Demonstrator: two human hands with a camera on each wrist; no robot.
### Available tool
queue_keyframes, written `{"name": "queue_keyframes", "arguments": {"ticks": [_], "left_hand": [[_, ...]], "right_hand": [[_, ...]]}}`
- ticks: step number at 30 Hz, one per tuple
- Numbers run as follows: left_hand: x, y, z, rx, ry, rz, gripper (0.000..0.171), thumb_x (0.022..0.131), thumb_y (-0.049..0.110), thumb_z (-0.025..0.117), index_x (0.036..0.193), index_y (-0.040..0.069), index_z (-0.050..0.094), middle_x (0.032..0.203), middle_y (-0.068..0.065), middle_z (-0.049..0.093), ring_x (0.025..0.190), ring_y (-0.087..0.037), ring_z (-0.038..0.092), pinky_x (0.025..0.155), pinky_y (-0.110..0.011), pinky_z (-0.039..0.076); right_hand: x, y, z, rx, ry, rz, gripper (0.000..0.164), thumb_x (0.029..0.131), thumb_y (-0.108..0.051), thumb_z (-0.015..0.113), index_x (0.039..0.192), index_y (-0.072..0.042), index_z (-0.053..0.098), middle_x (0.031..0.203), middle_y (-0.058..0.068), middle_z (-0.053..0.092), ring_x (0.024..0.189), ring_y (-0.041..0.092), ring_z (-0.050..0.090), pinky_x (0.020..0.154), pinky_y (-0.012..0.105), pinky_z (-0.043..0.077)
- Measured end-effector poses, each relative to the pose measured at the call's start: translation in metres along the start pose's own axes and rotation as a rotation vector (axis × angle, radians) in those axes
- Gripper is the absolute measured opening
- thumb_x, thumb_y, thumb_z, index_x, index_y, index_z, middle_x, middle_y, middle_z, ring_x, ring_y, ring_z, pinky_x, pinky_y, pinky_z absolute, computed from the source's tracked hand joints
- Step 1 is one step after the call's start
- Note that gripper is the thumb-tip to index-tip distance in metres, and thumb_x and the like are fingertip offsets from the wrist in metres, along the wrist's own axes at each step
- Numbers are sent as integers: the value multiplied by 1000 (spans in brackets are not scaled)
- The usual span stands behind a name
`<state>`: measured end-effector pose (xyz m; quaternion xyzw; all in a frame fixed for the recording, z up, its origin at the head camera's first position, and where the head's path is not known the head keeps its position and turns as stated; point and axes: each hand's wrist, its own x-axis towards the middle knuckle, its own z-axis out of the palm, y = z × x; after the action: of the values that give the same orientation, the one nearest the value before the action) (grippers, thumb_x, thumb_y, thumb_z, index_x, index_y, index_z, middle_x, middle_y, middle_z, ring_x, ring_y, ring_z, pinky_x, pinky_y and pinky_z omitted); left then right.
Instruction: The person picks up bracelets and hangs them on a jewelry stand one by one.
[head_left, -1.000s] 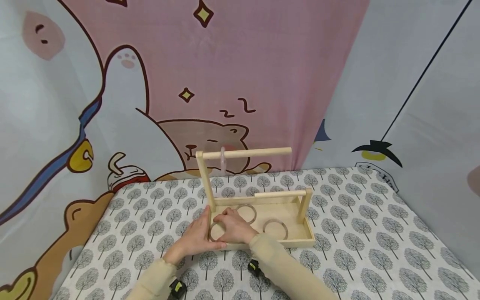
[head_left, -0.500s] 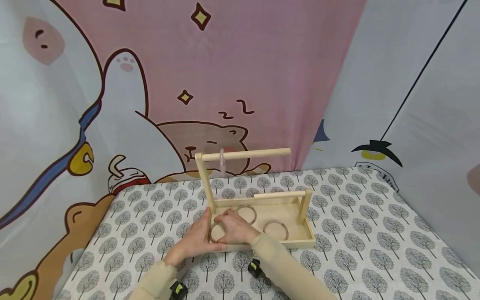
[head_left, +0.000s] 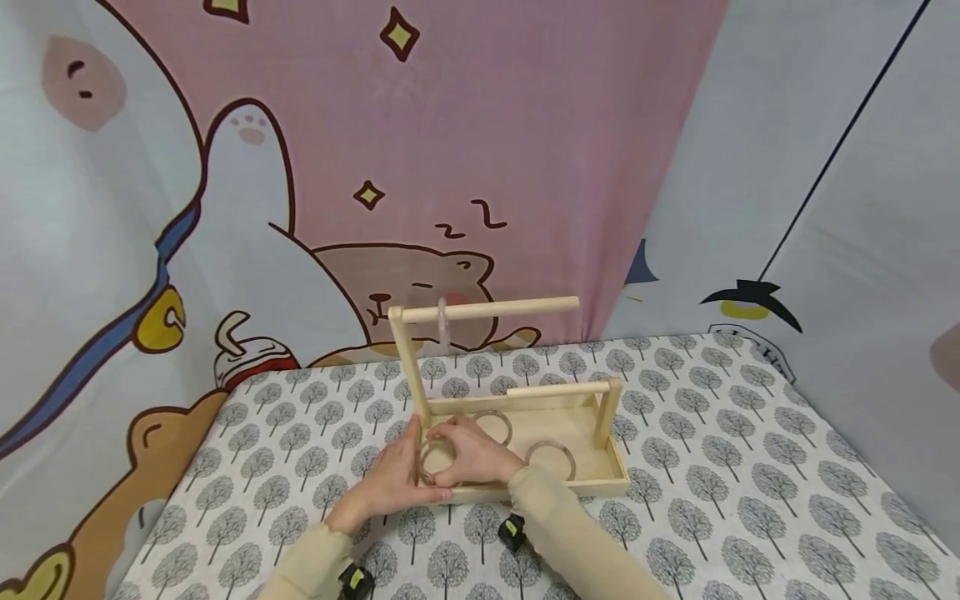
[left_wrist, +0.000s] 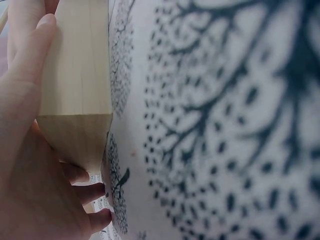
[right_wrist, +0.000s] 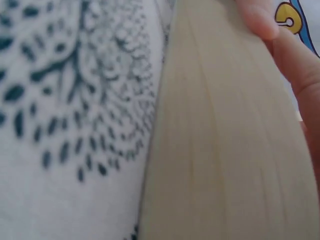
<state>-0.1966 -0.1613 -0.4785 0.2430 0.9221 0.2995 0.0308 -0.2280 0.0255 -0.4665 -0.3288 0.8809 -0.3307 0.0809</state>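
A pale wooden bangle stand (head_left: pixel 600 485) has a tray base, a tall left post with a long bar, and a short right post with a lower bar. My left hand (head_left: pixel 386 477) holds its front left corner, thumb along the front wall (left_wrist: pixel 77 65). Over the tray's left part, my right hand (head_left: pixel 478 454) pinches a greyish bangle (head_left: pixel 422 461) between thumb and fingers. Another bangle (head_left: pixel 573 462) lies flat to the right, and a third (head_left: pixel 509 425) is behind the right hand. A pinkish bangle (head_left: pixel 442 327) hangs on the upper bar near the post.
White cloth with printed trees (head_left: pixel 720 492) covers the table. A cartoon curtain (head_left: pixel 540 167) hangs behind its far edge. The stand's upper bar (head_left: pixel 517 307) and lower bar (head_left: pixel 558 389) jut above the tray.
My right hand has shifted slightly to the right and uncovers more of the left bangle. The left hand stays at the tray's corner.
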Motion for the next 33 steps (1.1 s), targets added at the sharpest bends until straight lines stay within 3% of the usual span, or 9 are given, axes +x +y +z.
{"name": "queue_keyframes", "arguments": {"ticks": [9,16,23,27,33], "left_hand": [[1,-1,0,-6,3,20,125,75,61,72,147,-15,3,152,-32,13,135,-48,26,106,-65,21],[0,1,-1,-14,-4,-14,126,74,60,73,147,-14,3,152,-31,14,135,-48,27,106,-66,21],[-1,3,-1,-33,13,-23,127,72,59,76,147,-14,4,151,-33,17,134,-51,27,103,-70,23],[-1,3,-1,-33,15,-28,127,72,60,75,148,-14,4,151,-32,18,133,-51,28,103,-69,24],[-2,1,-1,-18,11,-37,127,73,62,73,148,-14,4,152,-31,16,134,-50,27,104,-68,22]], "right_hand": [[-3,8,-6,168,9,-27,65,69,-19,84,127,-5,59,116,8,52,101,21,52,88,29,44],[-9,10,-10,344,12,-29,68,72,-20,83,132,-6,55,116,13,53,100,28,54,80,29,51],[-14,4,-16,426,37,-57,67,74,-17,82,134,-7,54,125,6,49,105,32,53,79,28,54],[-19,-6,-23,479,45,-77,64,76,-14,81,133,-4,54,124,10,50,107,37,51,81,32,55],[-23,-9,-26,451,57,-87,66,76,-14,81,135,-9,53,128,10,50,107,34,53,81,32,54]]}}
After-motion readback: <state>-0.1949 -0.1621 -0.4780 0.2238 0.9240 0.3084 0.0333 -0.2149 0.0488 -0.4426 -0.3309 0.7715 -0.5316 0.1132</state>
